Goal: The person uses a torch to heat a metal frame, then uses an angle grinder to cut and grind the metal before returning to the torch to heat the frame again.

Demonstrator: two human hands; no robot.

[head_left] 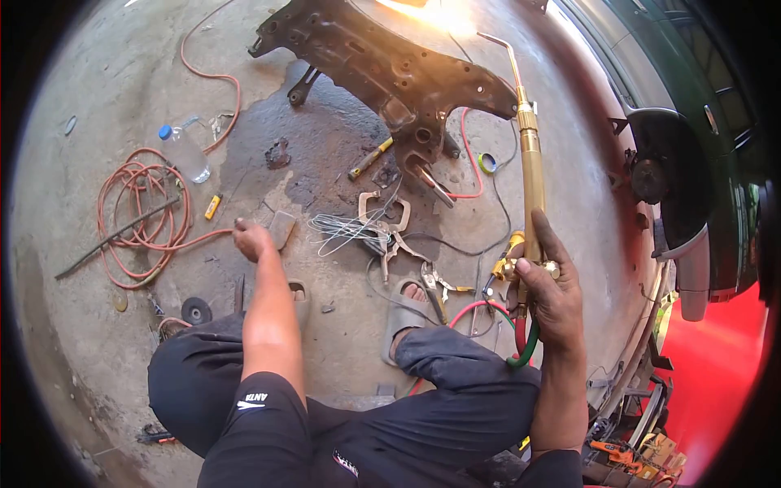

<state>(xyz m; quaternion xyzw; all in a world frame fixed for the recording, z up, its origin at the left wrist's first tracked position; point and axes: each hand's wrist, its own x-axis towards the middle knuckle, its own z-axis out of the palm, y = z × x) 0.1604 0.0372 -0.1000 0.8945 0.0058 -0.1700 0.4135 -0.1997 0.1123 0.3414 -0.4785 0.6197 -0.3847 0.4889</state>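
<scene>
Gripping the brass torch [530, 163] in my right hand [547, 285], I aim it at the subframe [382, 69]; my left hand [252, 240] hangs loosely curled, empty, above the floor [98, 98].

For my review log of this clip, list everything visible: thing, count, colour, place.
cutting torch: 1, brass, in right hand, lit at the tip
subframe: 1, dark rusty, floor at top
hose coil: 1, orange, floor at left
water bottle: 1, clear with blue cap, by the coil
locking clamps: a few, bare metal, floor at centre
lighter: 1, yellow, right of the coil
car: 1, dark green, at right
sandals: 2, grey, on the feet
left hand: reaching to the floor, holds nothing
right hand: gripping the torch
</scene>
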